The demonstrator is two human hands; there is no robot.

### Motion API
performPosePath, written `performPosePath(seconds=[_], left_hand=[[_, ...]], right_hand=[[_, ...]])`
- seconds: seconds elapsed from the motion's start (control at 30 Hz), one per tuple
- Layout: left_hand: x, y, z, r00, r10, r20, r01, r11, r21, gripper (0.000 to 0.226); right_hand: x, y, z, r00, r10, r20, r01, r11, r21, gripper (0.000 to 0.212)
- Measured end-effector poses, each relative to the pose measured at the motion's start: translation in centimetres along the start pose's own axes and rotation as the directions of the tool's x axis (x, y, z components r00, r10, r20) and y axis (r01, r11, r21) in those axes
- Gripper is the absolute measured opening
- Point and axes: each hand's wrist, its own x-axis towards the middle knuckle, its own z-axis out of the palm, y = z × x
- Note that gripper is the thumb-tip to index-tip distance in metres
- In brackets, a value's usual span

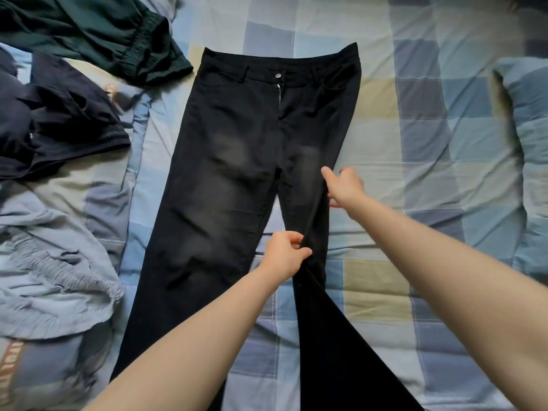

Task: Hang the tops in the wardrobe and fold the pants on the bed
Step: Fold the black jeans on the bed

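My left hand (284,253) and right hand (345,188) both pinch the black pants' (237,149) right-of-frame leg, mid-frame, on the bed (415,143).

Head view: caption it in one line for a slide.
Both hands, left and right, grip one leg of black pants spread on a checked bedsheet.

Pants (237,161) lying flat mid-bed (415,143), waistband far end; three garments piling left: (98,31), (59,114), (50,277); pillow (527,143) sitting right.
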Motion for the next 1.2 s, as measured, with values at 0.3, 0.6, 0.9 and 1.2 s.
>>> performPosePath(seconds=[0.3,0.6,0.9,1.2], left_hand=[[-0.1,-1.3,-10.8,0.998,-0.022,0.066,0.037,0.969,-0.246,0.01],[1.9,-8.7,-24.2,0.965,-0.213,-0.15,0.119,0.873,-0.472,0.009],[2.2,-12.8,-26.7,0.966,-0.257,0.002,0.224,0.838,-0.498,0.017],[2.8,-12.4,-28.8,0.954,-0.297,-0.027,0.282,0.929,-0.241,0.024]], right_hand=[[3.4,-8.8,6.9,0.962,-0.159,-0.221,0.12,0.976,-0.179,0.03],[1.6,-17.5,22.3,0.937,-0.345,0.048,0.341,0.883,-0.322,0.02],[1.5,-16.4,29.9,0.953,-0.275,0.124,0.301,0.863,-0.406,0.013],[-0.7,-17.0,29.9,0.846,-0.405,0.346,0.531,0.691,-0.49,0.032]])
